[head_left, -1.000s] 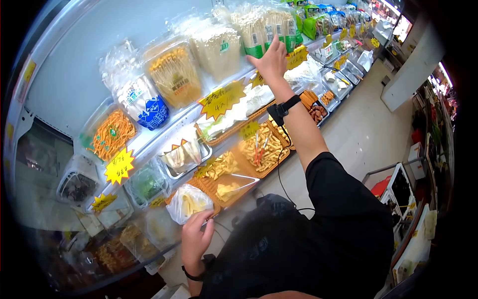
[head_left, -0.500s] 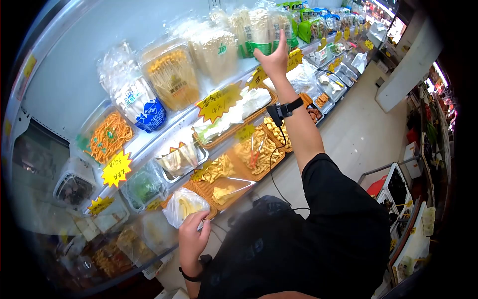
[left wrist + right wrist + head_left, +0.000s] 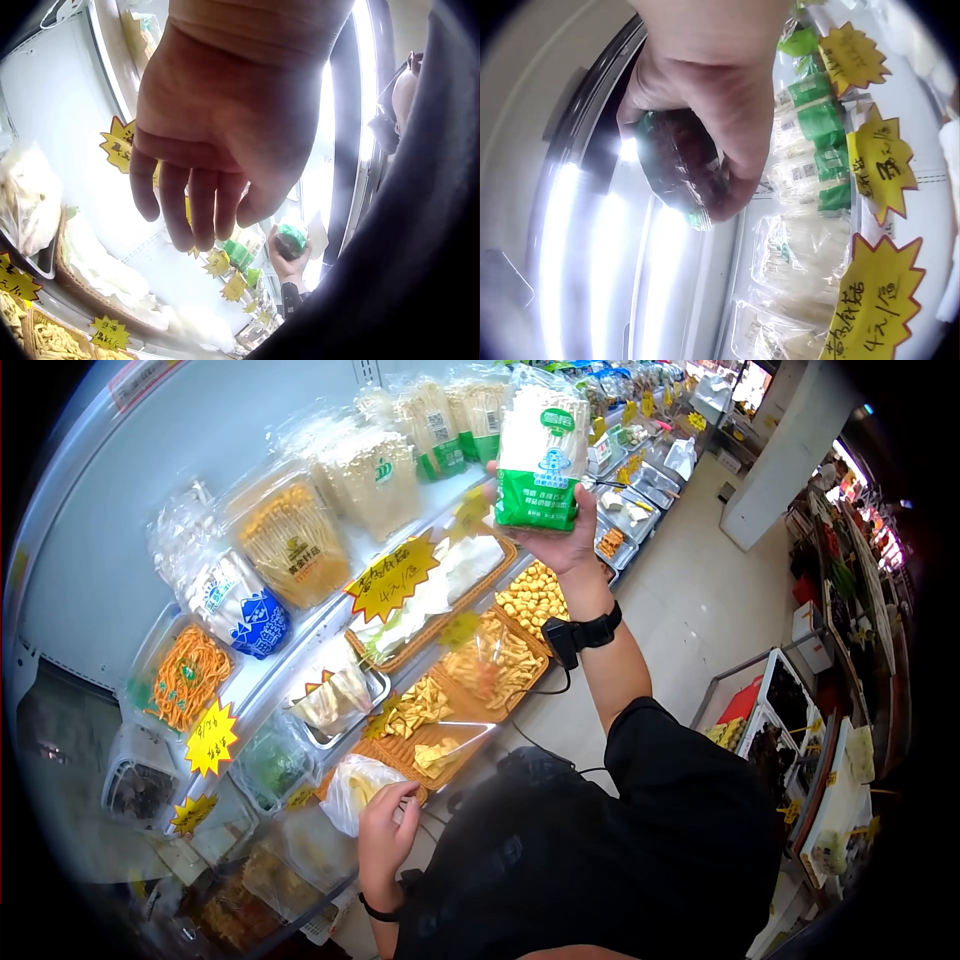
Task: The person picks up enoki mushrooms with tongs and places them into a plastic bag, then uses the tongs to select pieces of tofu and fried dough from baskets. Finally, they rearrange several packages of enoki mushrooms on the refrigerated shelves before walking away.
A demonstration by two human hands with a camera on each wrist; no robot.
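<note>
My right hand grips a clear pack of enoki mushrooms with a green and white label. It holds the pack upright, out in front of the upper shelf, thumb on one side and fingers on the other. From the right wrist view, the pack's dark green bottom end shows between thumb and fingers. More enoki packs with green bands stand on the shelf behind. My left hand hangs low by a white plastic bag; its fingers are loosely extended with nothing in them.
Yellow star-shaped price signs line the shelf edge. Below stand wicker baskets of yellow strips and cut pieces. A golden enoki pack and a tray of orange strands are to the left. Crates stand at right.
My right hand, earlier reaching to the green-banded packs, now holds one enoki pack and has brought it off the shelf. The left hand stays low. The head view has shifted a little.
</note>
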